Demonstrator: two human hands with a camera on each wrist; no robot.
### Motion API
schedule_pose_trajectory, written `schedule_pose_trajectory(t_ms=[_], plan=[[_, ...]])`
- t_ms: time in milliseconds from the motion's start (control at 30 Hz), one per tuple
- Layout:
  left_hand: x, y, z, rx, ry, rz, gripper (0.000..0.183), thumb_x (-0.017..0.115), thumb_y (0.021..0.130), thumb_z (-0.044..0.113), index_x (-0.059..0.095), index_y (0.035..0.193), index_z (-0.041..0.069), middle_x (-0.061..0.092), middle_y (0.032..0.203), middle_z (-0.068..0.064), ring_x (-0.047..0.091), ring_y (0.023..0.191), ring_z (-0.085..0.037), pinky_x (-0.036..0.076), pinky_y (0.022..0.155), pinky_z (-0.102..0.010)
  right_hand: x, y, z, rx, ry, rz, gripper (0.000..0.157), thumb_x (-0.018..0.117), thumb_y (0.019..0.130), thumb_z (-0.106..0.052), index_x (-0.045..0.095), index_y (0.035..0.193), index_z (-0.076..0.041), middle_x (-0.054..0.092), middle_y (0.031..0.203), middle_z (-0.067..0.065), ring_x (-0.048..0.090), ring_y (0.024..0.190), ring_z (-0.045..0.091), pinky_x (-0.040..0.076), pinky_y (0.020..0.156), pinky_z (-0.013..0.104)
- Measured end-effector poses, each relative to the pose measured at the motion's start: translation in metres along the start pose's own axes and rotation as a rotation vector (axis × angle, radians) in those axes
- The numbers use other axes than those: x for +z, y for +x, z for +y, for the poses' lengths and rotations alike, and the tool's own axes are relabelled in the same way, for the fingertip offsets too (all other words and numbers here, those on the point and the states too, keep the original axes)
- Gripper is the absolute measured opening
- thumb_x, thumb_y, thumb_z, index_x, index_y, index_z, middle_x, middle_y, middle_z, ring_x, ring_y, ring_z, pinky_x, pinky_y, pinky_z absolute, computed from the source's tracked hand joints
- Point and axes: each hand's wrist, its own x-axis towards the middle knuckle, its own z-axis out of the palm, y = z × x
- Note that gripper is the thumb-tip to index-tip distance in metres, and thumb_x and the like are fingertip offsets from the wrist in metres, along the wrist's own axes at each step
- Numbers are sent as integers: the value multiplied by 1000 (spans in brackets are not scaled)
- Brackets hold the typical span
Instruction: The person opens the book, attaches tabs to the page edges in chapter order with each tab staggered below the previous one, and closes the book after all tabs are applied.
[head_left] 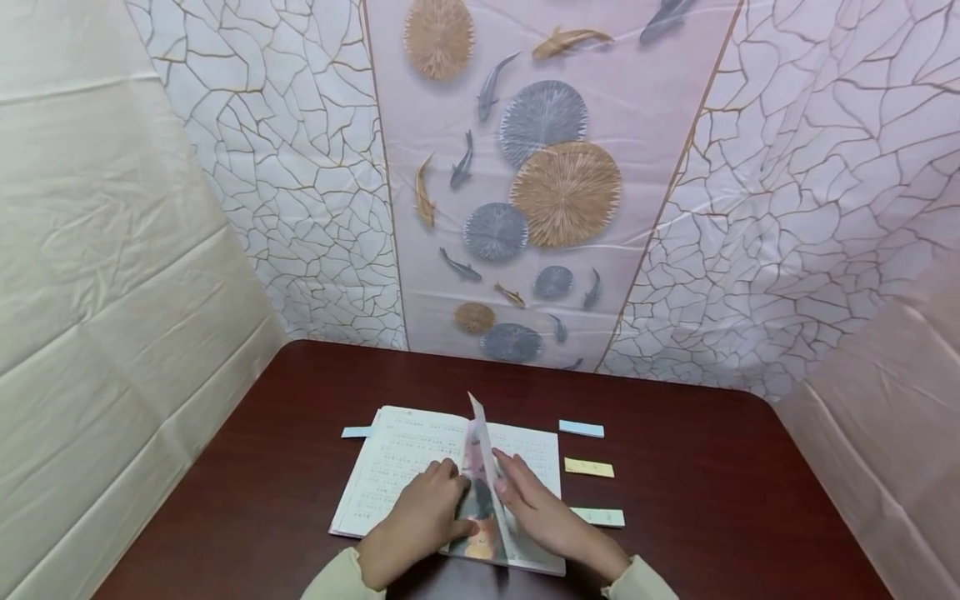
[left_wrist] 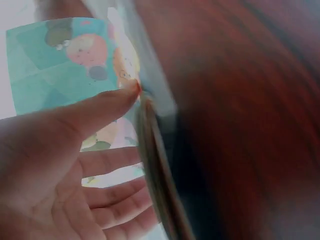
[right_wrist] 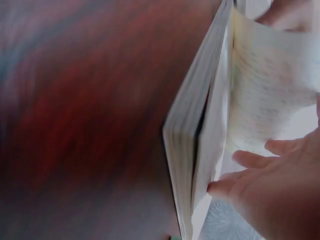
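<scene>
An open book [head_left: 408, 446] with printed text lies on the table. One leaf [head_left: 480, 421] stands nearly upright at its middle, showing a colourful picture on its left side. My left hand [head_left: 423, 508] rests on the left part by the fold, and its thumb touches the picture page close to the fold in the left wrist view. Against the raised leaf's other side is my right hand [head_left: 536, 508], fingers extended. The right wrist view shows these fingers [right_wrist: 252, 159] near a curved text page [right_wrist: 265, 85], above the thick page block [right_wrist: 187, 130].
Right of the book lie a blue paper strip [head_left: 581, 428], a yellow strip [head_left: 589, 467] and a green strip [head_left: 600, 517]. Another blue strip [head_left: 356, 432] sticks out from the book's left edge. Behind the dark red table [head_left: 300, 383] hangs a patterned cloth [head_left: 322, 233].
</scene>
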Motion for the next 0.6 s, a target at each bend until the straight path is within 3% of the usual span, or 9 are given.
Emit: schedule_pose_trajectory(t_ms=[100, 233, 333, 467, 533, 600], plan=[[-6, -1, -5, -68, -264, -32, 30, 70, 102, 34, 79, 111, 7, 73, 104, -8, 68, 93, -24, 57, 73, -41, 4, -1, -3, -18, -44, -36, 67, 37, 114, -47, 23, 169, -11, 18, 172, 27, 4, 159, 51, 10, 121, 76], [-16, -5, -10, -207, -603, -53, 53, 36, 116, 38, 78, 119, 7, 75, 123, -16, 69, 118, -37, 55, 95, -58, 10, 1, -6, -56, -95, -43, 71, 42, 112, -46, 23, 168, -6, 21, 171, 27, 2, 157, 56, 2, 120, 77], [-19, -6, -11, -245, -703, -76, 65, 27, 115, 52, 78, 123, 13, 72, 133, -14, 62, 132, -40, 46, 107, -65, 13, 2, -7, -69, -120, -32, 71, 42, 112, -48, 25, 168, -8, 24, 170, 29, 2, 155, 61, 0, 117, 80], [-17, -6, -12, -205, -725, -116, 66, 25, 114, 54, 75, 128, 14, 70, 136, -13, 61, 133, -37, 44, 111, -63, 17, 4, -8, -62, -144, -22, 73, 41, 111, -53, 23, 169, -12, 26, 168, 31, 0, 153, 64, -2, 116, 82], [-16, -5, -14, -182, -763, -122, 67, 23, 115, 50, 74, 130, 10, 72, 132, -13, 65, 127, -35, 47, 109, -59, 18, 4, -8, -58, -151, -25, 75, 42, 111, -54, 21, 170, -13, 25, 169, 29, -1, 153, 64, -2, 116, 81], [-16, -4, -16, -178, -865, -120, 67, 23, 117, 46, 72, 129, 2, 72, 127, -17, 68, 120, -35, 52, 104, -56, 19, 5, -7, -54, -160, -30, 78, 42, 110, -55, 19, 169, -9, 23, 169, 30, -1, 154, 62, -1, 117, 80]])
